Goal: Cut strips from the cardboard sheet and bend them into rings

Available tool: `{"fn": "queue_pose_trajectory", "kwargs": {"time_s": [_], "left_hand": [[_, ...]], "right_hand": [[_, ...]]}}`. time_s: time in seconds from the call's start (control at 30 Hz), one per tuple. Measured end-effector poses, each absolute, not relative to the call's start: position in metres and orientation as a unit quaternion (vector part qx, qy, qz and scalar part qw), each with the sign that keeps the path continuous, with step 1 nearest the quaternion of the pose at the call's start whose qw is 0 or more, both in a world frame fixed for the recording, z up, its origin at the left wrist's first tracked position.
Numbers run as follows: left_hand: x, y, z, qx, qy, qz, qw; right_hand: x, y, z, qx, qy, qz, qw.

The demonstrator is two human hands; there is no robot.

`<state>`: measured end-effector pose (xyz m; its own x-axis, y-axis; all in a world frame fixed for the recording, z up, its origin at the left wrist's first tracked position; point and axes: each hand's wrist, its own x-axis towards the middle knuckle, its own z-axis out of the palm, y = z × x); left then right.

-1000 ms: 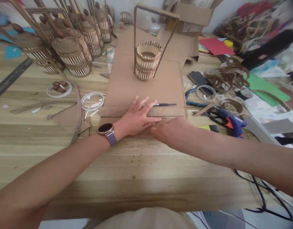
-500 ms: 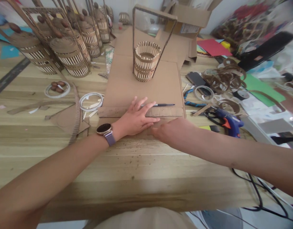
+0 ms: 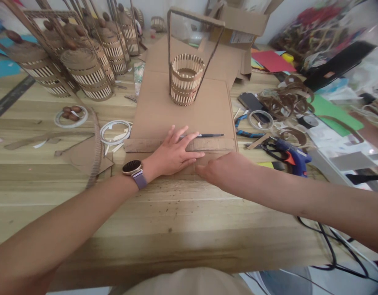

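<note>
My left hand [image 3: 173, 153], with a watch on its wrist, lies flat with fingers spread on the near edge of a large cardboard sheet [image 3: 183, 110]. My right hand [image 3: 221, 170] rests beside it against the sheet's front edge; its fingers are hidden under the knuckles. A thin black pen [image 3: 207, 135] lies on the cardboard just beyond my left fingertips. Farther back on the sheet stands a small basket of sticks [image 3: 187, 78] with a tall cardboard handle.
Several finished stick lanterns [image 3: 84, 71] stand at the back left. Tape rings [image 3: 115, 131] and cardboard scraps lie left of the sheet. To the right are a blue glue gun [image 3: 292, 155], pliers [image 3: 246, 125], curled cardboard strips [image 3: 287, 100] and coloured paper. Black cables [image 3: 330, 250] hang off the table's near right edge.
Both hands stay where they were on the cardboard's front edge. Only the camera has drifted slightly, shifting the scene a little to the left.
</note>
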<state>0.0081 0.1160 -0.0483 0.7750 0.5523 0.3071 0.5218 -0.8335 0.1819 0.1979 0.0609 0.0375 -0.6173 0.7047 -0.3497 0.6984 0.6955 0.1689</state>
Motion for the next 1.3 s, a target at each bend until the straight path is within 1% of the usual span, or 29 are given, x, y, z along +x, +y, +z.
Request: {"fn": "queue_pose_trajectory", "kwargs": {"time_s": [0.1, 0.2, 0.4, 0.67, 0.83, 1.0, 1.2, 1.3], "left_hand": [[0.008, 0.116, -0.049, 0.941, 0.284, 0.180, 0.043], [0.008, 0.116, -0.050, 0.940, 0.285, 0.182, 0.039], [0.008, 0.116, -0.050, 0.942, 0.285, 0.175, 0.032], [0.008, 0.117, -0.051, 0.942, 0.283, 0.179, 0.028], [0.008, 0.117, -0.051, 0.943, 0.283, 0.173, 0.031], [0.008, 0.118, -0.053, 0.942, 0.286, 0.169, 0.040], [0.008, 0.120, -0.057, 0.941, 0.284, 0.179, 0.042], [0.008, 0.120, -0.057, 0.941, 0.283, 0.180, 0.040]], "right_hand": [[0.199, 0.061, 0.041, 0.368, 0.894, 0.035, 0.253], [0.200, 0.060, 0.044, 0.367, 0.888, 0.023, 0.277], [0.206, 0.055, 0.049, 0.392, 0.886, 0.033, 0.244], [0.214, 0.058, 0.049, 0.384, 0.875, 0.019, 0.296], [0.219, 0.053, 0.054, 0.405, 0.878, 0.046, 0.253], [0.223, 0.057, 0.052, 0.397, 0.862, 0.008, 0.316], [0.224, 0.061, 0.059, 0.386, 0.852, -0.002, 0.353], [0.225, 0.060, 0.060, 0.383, 0.854, -0.001, 0.351]]}}
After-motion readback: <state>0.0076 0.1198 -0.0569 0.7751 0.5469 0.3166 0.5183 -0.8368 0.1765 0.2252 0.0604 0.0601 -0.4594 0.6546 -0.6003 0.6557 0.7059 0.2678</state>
